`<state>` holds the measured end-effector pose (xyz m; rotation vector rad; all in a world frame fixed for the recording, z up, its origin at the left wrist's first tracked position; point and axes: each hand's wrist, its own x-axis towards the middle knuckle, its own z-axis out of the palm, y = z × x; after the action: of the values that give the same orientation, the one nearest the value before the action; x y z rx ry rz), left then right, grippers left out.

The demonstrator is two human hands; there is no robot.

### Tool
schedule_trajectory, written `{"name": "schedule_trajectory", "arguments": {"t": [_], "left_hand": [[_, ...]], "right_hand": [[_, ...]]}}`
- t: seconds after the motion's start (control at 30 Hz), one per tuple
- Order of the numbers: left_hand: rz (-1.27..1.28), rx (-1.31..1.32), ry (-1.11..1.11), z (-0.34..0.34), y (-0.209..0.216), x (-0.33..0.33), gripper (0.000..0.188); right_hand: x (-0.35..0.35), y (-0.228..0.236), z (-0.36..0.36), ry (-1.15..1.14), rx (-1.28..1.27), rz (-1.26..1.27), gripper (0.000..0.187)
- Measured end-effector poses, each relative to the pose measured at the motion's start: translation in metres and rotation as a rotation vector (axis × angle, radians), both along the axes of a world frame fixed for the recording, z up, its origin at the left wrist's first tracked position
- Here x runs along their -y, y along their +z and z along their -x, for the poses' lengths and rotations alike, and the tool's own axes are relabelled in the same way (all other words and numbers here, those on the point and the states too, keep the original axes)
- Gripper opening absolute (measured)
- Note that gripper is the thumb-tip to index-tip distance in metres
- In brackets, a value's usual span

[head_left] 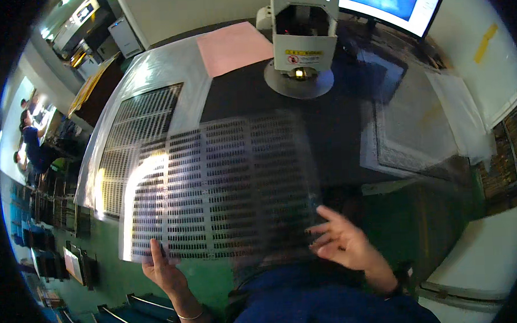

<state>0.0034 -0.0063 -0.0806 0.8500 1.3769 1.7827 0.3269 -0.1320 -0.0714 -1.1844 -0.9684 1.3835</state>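
Observation:
A large see-through film sheet (231, 188), printed with rows of small dark marks, is held up in front of me over the near edge of the table. My left hand (166, 276) grips its lower left edge, thumb on top and fingers behind. At the sheet's lower right edge is my right hand (348, 244), slightly blurred, with thumb and fingers spread apart. Whether those fingertips touch the film is unclear. Under and beyond it, a second patterned sheet (139, 129) lies on clear plastic (189, 101) at the table's left side.
On the dark table (238, 93) stand a white machine (305, 44) with a round base and, behind it, a lit monitor (391, 4). Pink paper (234, 47) lies at the back. Another clear sheet (418, 125) covers the right side. Racks (78, 264) and people (34, 139) are far left.

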Motion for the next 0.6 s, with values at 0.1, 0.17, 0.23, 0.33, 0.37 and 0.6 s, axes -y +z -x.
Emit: {"name": "schedule_trajectory", "arguments": {"t": [0.1, 0.17, 0.23, 0.33, 0.37, 0.6], "left_hand": [[-0.003, -0.023, -0.122, -0.009, 0.01, 0.005, 0.016], [-0.01, -0.023, -0.117, -0.009, 0.008, 0.002, 0.017], [0.056, -0.038, -0.15, 0.002, 0.005, 0.001, 0.019], [0.072, -0.023, -0.093, 0.01, 0.015, -0.008, 0.031], [0.065, -0.076, -0.115, 0.011, 0.022, -0.01, 0.035], [0.117, -0.156, -0.197, 0.029, 0.025, -0.016, 0.033]], "right_hand": [[-0.003, -0.003, 0.013, 0.015, -0.192, 0.005, 0.058], [-0.007, -0.004, 0.01, -0.111, -0.141, 0.041, 0.048], [-0.013, -0.002, 0.004, -0.19, -0.113, -0.011, 0.039], [-0.017, 0.01, -0.013, -0.3, -0.037, -0.029, 0.035], [-0.018, 0.014, -0.018, -0.304, -0.034, -0.029, 0.035], [-0.023, 0.019, -0.038, -0.354, 0.052, 0.029, 0.04]]}}
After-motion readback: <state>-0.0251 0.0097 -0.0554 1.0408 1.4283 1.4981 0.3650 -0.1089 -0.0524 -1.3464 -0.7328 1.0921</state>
